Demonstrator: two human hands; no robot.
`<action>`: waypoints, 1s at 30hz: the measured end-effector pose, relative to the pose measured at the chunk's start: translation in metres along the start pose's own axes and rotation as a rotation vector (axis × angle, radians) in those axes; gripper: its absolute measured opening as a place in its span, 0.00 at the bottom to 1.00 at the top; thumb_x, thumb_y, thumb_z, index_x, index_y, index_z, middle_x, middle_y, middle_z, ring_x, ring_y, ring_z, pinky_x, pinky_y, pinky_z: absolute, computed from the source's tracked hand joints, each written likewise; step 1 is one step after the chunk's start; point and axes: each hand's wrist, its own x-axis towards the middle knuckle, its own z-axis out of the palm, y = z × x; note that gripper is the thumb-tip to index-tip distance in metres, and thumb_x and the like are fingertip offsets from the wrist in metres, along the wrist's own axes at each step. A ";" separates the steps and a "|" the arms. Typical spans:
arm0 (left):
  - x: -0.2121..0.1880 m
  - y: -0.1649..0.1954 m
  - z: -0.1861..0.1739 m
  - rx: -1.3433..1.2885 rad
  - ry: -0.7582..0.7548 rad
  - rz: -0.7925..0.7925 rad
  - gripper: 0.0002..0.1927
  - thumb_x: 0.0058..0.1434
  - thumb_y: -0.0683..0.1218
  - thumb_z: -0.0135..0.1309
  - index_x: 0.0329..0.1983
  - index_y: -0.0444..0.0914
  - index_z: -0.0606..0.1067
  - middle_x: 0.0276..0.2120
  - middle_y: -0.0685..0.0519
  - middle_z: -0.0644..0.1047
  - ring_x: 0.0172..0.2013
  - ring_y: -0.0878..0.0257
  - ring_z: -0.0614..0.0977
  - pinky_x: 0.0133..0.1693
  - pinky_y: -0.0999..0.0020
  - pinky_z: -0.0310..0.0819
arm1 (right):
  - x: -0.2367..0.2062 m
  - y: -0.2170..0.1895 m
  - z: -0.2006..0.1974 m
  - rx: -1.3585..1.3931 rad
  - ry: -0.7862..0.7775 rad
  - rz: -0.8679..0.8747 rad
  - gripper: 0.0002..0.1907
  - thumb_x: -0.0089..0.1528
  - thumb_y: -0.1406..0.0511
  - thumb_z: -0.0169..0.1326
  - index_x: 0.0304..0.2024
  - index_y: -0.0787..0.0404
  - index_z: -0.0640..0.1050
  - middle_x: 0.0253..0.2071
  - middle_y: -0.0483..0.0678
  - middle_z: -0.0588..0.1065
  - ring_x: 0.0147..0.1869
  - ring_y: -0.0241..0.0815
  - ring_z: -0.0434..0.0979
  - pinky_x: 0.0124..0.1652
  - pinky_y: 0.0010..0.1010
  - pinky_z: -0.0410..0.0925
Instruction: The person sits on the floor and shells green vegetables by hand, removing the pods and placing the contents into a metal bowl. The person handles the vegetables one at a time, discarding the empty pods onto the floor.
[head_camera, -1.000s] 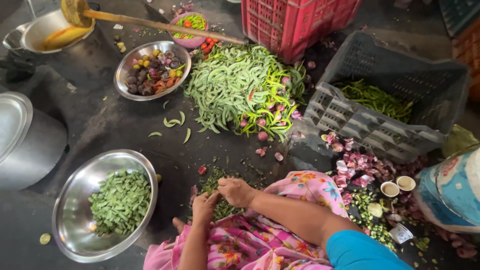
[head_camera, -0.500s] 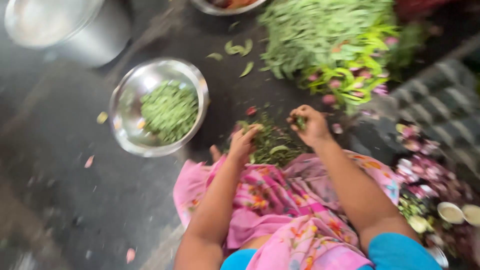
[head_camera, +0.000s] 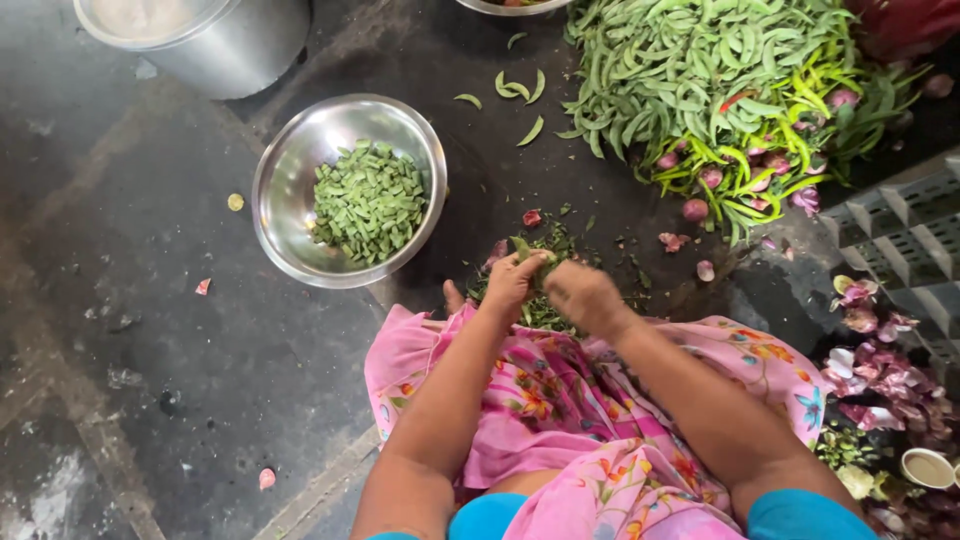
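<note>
Here our left hand (head_camera: 512, 283) and right hand (head_camera: 583, 296) pinch a light, snappable bean pod (head_camera: 528, 252) by its ends; steel bowl (head_camera: 300, 190) just left

My one camera sits on my head, looking almost straight down at the floor, fairly near. The steel bowl (head_camera: 349, 190) lies upper left; my knees fill the frame below it.

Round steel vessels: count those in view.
3. A round steel bowl of chopped green beans left of the hands, a tall steel pot top left, a steel bowl rim at the top edge; others may lie out of frame.
</note>
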 end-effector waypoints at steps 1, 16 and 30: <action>0.001 0.002 -0.001 -0.037 0.023 0.000 0.10 0.65 0.46 0.60 0.45 0.37 0.82 0.30 0.59 0.78 0.25 0.72 0.75 0.24 0.76 0.65 | -0.002 -0.009 0.004 -0.050 -0.193 -0.014 0.05 0.60 0.64 0.60 0.36 0.59 0.80 0.36 0.51 0.79 0.41 0.51 0.80 0.41 0.39 0.73; -0.016 0.014 0.008 0.368 -0.063 0.108 0.13 0.62 0.49 0.65 0.43 0.35 0.82 0.30 0.60 0.80 0.30 0.73 0.75 0.34 0.76 0.69 | 0.007 0.017 -0.027 -0.247 -0.094 0.147 0.07 0.61 0.59 0.61 0.38 0.53 0.80 0.34 0.46 0.75 0.39 0.51 0.79 0.38 0.41 0.72; -0.018 0.001 0.003 1.067 -0.099 0.426 0.10 0.55 0.46 0.59 0.38 0.38 0.83 0.26 0.44 0.80 0.26 0.58 0.81 0.33 0.63 0.77 | -0.006 0.034 -0.011 -0.408 -0.269 0.052 0.06 0.63 0.61 0.53 0.36 0.54 0.78 0.34 0.46 0.77 0.39 0.49 0.80 0.38 0.39 0.73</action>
